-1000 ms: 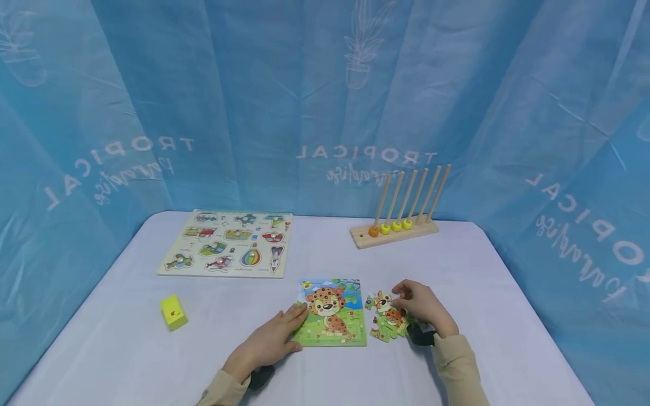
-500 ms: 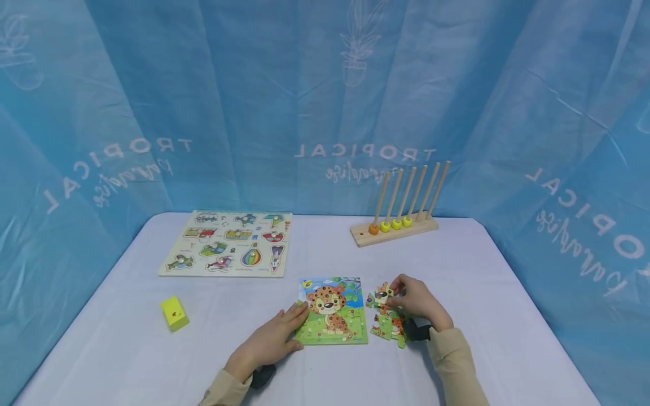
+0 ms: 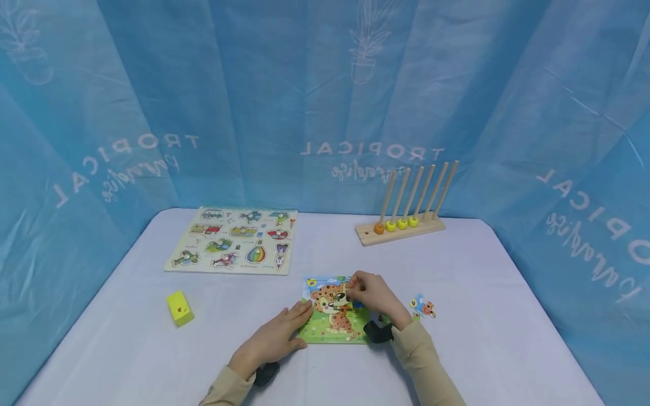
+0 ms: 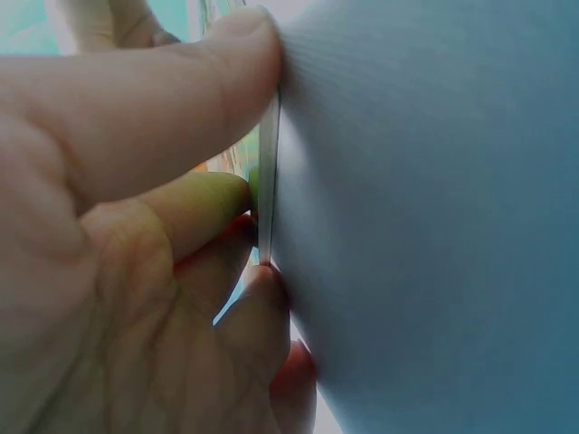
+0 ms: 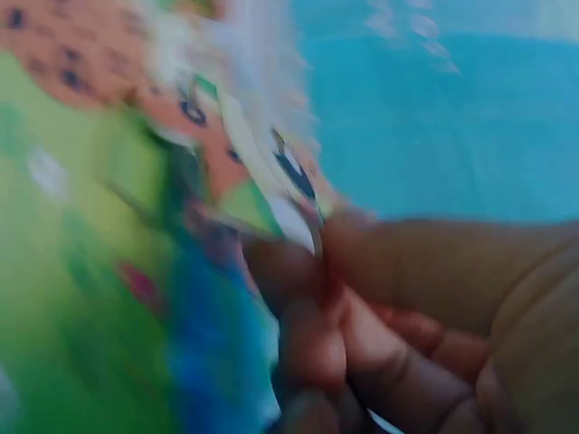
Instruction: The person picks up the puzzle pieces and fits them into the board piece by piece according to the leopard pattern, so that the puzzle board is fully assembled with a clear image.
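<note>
A jigsaw board [image 3: 321, 330] with a leopard picture lies in the middle of the white table. My left hand [image 3: 276, 335] rests against its left edge, fingers stretched out onto the rim; the left wrist view shows the thumb and fingertips touching the board's thin side [image 4: 267, 181]. Above the picture's upper right part, my right hand [image 3: 377, 296] pinches a jigsaw piece [image 5: 294, 167] between thumb and fingers. That piece bears part of the leopard's face and blurs in the right wrist view. Loose jigsaw pieces [image 3: 422, 305] lie right of the board, some hidden behind the right wrist.
At the back left lies a knob puzzle board [image 3: 233, 239] with vehicle shapes. A wooden peg stand [image 3: 401, 230] with an orange bead and several yellow ones stands at the back right. A yellow block [image 3: 180, 308] sits at the left. Blue curtain [image 3: 325, 101] surrounds the table.
My right hand has picked up a jigsaw piece from the loose pieces and moved left with it, over the board. My left hand stays at the board's left edge.
</note>
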`<state>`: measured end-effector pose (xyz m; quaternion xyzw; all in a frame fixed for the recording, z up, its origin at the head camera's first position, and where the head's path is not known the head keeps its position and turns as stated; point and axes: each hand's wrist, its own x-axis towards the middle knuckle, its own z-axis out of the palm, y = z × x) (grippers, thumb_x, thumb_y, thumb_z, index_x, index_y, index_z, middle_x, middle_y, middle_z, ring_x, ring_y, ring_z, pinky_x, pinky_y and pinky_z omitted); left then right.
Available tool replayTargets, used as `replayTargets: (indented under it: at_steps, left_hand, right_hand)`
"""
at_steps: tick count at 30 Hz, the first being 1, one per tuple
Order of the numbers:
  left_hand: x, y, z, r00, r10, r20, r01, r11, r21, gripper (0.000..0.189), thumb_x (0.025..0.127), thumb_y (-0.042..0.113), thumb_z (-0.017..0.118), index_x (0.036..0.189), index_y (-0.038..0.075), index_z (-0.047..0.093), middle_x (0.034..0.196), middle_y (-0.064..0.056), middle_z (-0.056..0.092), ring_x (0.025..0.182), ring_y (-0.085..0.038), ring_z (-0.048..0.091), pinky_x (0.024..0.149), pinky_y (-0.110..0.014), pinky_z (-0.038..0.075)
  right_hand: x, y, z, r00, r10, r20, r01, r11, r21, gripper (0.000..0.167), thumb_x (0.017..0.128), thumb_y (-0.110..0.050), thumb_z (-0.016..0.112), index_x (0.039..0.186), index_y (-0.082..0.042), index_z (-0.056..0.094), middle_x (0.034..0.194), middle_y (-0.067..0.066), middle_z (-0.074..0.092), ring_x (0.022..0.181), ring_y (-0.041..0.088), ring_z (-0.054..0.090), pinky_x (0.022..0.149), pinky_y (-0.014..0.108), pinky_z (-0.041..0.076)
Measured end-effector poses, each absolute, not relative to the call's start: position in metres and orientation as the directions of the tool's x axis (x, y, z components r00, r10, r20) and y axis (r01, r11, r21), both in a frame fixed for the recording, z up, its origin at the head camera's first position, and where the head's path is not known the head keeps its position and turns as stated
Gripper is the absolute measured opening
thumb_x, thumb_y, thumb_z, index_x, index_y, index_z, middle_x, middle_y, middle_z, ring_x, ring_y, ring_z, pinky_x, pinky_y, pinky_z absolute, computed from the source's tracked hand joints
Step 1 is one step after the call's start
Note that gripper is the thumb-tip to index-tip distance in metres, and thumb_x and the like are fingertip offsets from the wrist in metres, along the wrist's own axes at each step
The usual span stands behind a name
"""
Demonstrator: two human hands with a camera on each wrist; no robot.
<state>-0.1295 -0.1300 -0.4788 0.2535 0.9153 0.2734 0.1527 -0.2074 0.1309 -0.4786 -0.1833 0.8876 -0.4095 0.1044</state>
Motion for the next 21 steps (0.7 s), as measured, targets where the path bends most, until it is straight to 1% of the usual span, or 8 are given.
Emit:
replayTargets:
  at_steps: [3,6,12,16,21]
  left_hand:
    - [-0.130,-0.129,-0.479,-0.823,0.549,-0.147,0.374,0.718,0.587,0.071,0.090,0.023,0.067,0.149,0.002,0.034,0.160,-0.013,0.027,0.148,-0.035,0.023,0.120,-0.055,0.021]
    - [-0.131,-0.130,-0.480,-0.823,0.548,-0.150,0.375,0.721,0.582,0.071,0.090,0.023,0.067,0.149,0.002,0.035,0.160,-0.012,0.027,0.148,-0.035,0.024,0.120,-0.055,0.022]
    - [-0.131,-0.131,-0.482,-0.822,0.553,-0.133,0.399,0.726,0.560,0.071,0.090,0.023,0.067,0.149,0.003,0.034,0.160,-0.012,0.028,0.147,-0.035,0.025,0.120,-0.055,0.024]
    - [-0.131,-0.131,-0.483,-0.822,0.553,-0.137,0.397,0.728,0.559,0.071,0.090,0.024,0.067,0.149,0.003,0.034,0.160,-0.011,0.028,0.147,-0.034,0.025,0.120,-0.055,0.024]
    - [-0.131,-0.130,-0.482,-0.823,0.550,-0.142,0.393,0.731,0.558,0.071,0.090,0.024,0.067,0.149,0.003,0.035,0.160,-0.011,0.028,0.147,-0.034,0.025,0.120,-0.054,0.023]
  right_hand:
    - [-0.203,0.117,-0.485,-0.912,-0.409,-0.014,-0.283,0.656,-0.700,0.005,0.095,-0.013,0.061,0.093,-0.009,0.062,0.075,0.000,0.066,0.061,0.009,0.055,0.051,0.023,0.044]
    - [-0.200,0.110,-0.488,-0.921,-0.391,0.000,-0.293,0.689,-0.663,0.007,0.094,-0.016,0.063,0.092,-0.010,0.063,0.073,-0.001,0.063,0.059,0.008,0.052,0.050,0.023,0.042]
    - [-0.196,0.103,-0.488,-0.941,-0.337,-0.033,-0.238,0.728,-0.643,0.018,0.088,-0.025,0.072,0.092,-0.011,0.061,0.070,-0.001,0.054,0.057,0.012,0.045,0.049,0.024,0.037]
    - [-0.198,0.099,-0.489,-0.952,-0.304,-0.043,-0.216,0.762,-0.611,0.016,0.086,-0.025,0.074,0.089,-0.013,0.063,0.068,-0.002,0.052,0.055,0.011,0.043,0.048,0.023,0.034]
    - [-0.201,0.097,-0.488,-0.959,-0.279,-0.053,-0.189,0.766,-0.615,0.013,0.084,-0.022,0.076,0.087,-0.014,0.065,0.067,-0.003,0.053,0.055,0.011,0.044,0.048,0.023,0.035]
